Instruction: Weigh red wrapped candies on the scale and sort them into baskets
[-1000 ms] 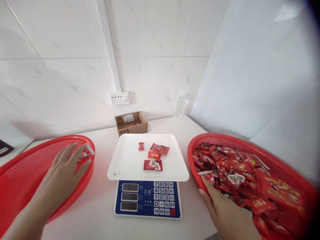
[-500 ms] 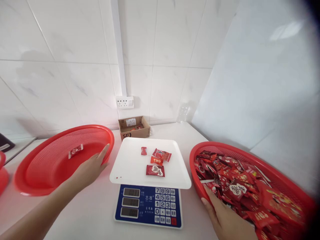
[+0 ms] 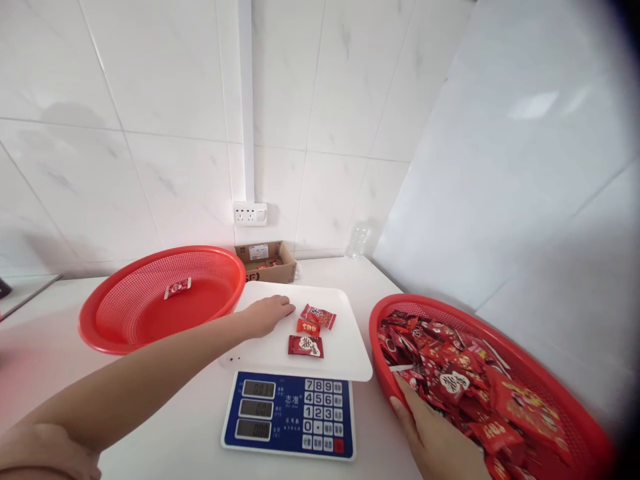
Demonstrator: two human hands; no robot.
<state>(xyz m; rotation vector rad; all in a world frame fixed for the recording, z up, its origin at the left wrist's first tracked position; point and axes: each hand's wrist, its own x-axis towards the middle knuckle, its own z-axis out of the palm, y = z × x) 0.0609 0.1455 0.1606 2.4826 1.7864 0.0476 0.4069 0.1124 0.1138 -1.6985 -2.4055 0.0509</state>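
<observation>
My left hand (image 3: 266, 313) reaches across onto the white tray (image 3: 345, 350) of the blue scale (image 3: 289, 415). Its fingers are curled down and closed over the spot where a small red candy lay; that candy is hidden. Beside the fingertips lie three red wrapped candies (image 3: 318, 316), (image 3: 309, 328), (image 3: 305, 345). My right hand (image 3: 435, 440) rests flat at the near rim of the right red basket (image 3: 373, 340), fingers stretched over its heap of red candies (image 3: 450, 377). The left red basket (image 3: 100, 333) holds one candy (image 3: 177, 288).
A small cardboard box (image 3: 267, 261) stands behind the scale against the tiled wall, under a wall socket (image 3: 250, 213). A clear plastic bottle (image 3: 356, 241) stands in the corner. A white wall panel runs close along the right basket.
My left hand let a candy go into the left basket, then swung right onto the scale tray and covered the small candy. The view shifted left. My right hand stayed on the right basket.
</observation>
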